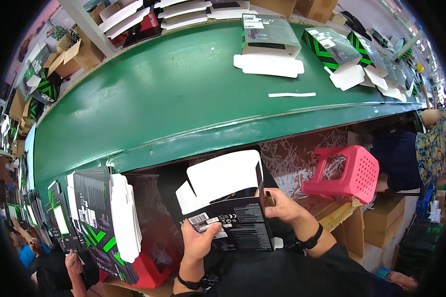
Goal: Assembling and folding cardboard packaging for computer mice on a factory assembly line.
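Note:
In front of my body I have a black carton (243, 222) with its white inner flaps (223, 173) standing open at the top. My left hand (198, 240) grips the carton's lower left corner, its thumb pressed over the white labels on the printed side. At the carton's right edge is my right hand (285, 207), fingers closed. Between its thumb and forefinger pokes a small dark, olive-edged piece (270, 199), too small to name. What lies inside the carton is mostly hidden.
A green worktable (148, 94) stretches ahead, bearing an open carton (270, 37) and a white strip (291, 94). Flattened black-green cartons (96, 213) stand stacked at left. A pink stool (349, 173) and shredded paper (287, 163) lie right. Another person's hand (74, 262) shows at lower left.

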